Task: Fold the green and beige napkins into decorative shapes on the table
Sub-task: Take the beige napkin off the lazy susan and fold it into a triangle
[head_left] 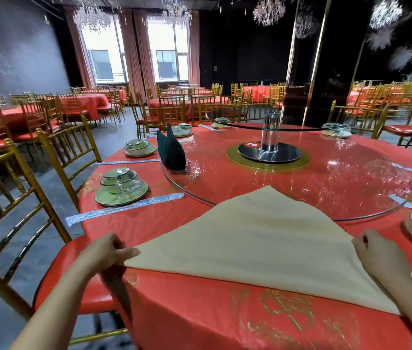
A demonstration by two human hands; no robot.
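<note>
Nearest the camera, the left hand (109, 251) pinches the left corner of the beige napkin (263, 238) between thumb and fingers, right at the rim of the round table (200, 311). The right hand (379, 251) grips the opposite corner, so the two hands are well apart with the cloth stretched between them. The napkin lies flat on the red, gold-printed tablecloth as a wide triangle, its long edge toward the person and its tip pointing away, resting on the edge of the glass turntable (301, 178). To the left sit a stack of green-rimmed dishes (121, 189) and a wrapped chopstick sleeve (124, 207). Farther back, the green napkin (172, 154) stands upright, already folded, on the turntable's left side, short of the central hub (269, 150).
</note>
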